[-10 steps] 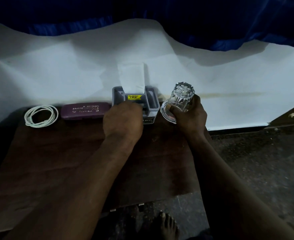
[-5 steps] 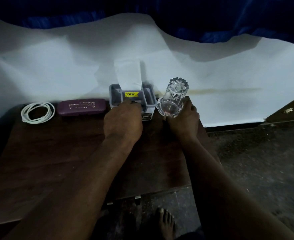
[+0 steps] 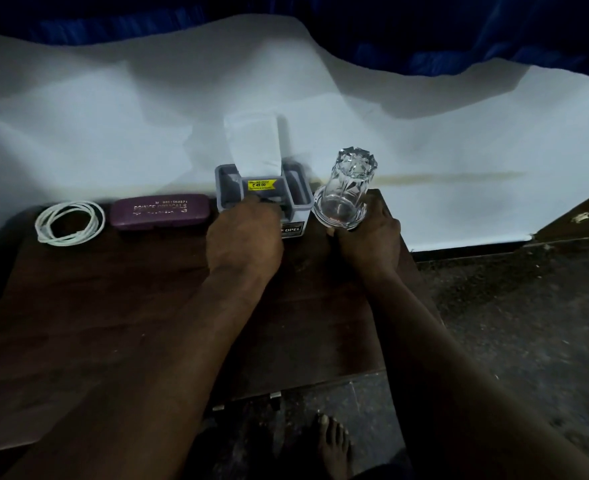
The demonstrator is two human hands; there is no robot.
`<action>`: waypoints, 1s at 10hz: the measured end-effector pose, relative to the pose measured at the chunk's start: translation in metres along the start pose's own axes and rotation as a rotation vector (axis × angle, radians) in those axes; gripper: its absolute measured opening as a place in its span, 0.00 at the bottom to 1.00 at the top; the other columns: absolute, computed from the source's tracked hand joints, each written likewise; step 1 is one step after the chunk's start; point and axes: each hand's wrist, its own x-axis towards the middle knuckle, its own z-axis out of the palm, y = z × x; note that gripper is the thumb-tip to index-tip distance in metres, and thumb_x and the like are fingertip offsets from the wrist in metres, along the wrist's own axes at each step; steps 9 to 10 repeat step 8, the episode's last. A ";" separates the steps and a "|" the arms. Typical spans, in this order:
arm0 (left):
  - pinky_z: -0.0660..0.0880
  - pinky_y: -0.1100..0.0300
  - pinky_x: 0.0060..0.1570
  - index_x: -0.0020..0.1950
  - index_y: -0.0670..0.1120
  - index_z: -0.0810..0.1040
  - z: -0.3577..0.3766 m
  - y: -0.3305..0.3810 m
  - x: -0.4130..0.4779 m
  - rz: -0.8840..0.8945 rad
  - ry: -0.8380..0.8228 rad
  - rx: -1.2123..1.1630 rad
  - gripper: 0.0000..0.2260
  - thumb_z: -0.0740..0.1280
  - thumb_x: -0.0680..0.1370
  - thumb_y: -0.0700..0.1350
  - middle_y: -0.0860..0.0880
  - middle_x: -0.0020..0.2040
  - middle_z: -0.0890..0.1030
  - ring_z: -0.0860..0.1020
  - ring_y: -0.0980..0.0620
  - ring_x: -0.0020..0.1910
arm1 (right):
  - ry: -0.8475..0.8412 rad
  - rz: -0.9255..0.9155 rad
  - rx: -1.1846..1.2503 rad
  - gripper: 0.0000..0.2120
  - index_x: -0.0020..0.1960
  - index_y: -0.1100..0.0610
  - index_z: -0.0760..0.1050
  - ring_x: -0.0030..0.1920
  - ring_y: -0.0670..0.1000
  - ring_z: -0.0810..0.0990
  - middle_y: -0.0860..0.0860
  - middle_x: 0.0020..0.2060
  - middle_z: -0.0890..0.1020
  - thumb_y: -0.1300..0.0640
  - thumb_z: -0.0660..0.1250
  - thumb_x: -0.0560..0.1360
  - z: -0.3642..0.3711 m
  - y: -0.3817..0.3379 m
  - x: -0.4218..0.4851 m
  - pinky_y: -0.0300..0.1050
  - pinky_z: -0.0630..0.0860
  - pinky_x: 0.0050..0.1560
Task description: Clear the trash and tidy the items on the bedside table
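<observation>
Well left of the left hand's [image 3: 244, 237] fingers there's a coiled white cord [image 3: 69, 223], then a purple glasses case [image 3: 159, 212], both on the counter [image 3: 113, 306]. That hand sits on the front of the grey box [image 3: 301, 211]; its fingers are tucked out of sight, so I can't tell if they're clamped. Just right of them the glass [image 3: 346, 188] stands upside down, with the right hand's [image 3: 369, 240] fingers wrapped round its wide rim.
</observation>
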 end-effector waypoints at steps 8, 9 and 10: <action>0.79 0.47 0.48 0.68 0.51 0.75 -0.063 -0.003 -0.066 0.138 0.017 -0.127 0.20 0.69 0.75 0.48 0.47 0.66 0.77 0.80 0.40 0.57 | -0.132 -0.046 -0.002 0.33 0.69 0.60 0.70 0.63 0.64 0.79 0.63 0.63 0.79 0.47 0.78 0.72 -0.056 -0.010 -0.070 0.51 0.75 0.59; 0.79 0.47 0.48 0.68 0.51 0.75 -0.063 -0.003 -0.066 0.138 0.017 -0.127 0.20 0.69 0.75 0.48 0.47 0.66 0.77 0.80 0.40 0.57 | -0.132 -0.046 -0.002 0.33 0.69 0.60 0.70 0.63 0.64 0.79 0.63 0.63 0.79 0.47 0.78 0.72 -0.056 -0.010 -0.070 0.51 0.75 0.59; 0.79 0.47 0.48 0.68 0.51 0.75 -0.063 -0.003 -0.066 0.138 0.017 -0.127 0.20 0.69 0.75 0.48 0.47 0.66 0.77 0.80 0.40 0.57 | -0.132 -0.046 -0.002 0.33 0.69 0.60 0.70 0.63 0.64 0.79 0.63 0.63 0.79 0.47 0.78 0.72 -0.056 -0.010 -0.070 0.51 0.75 0.59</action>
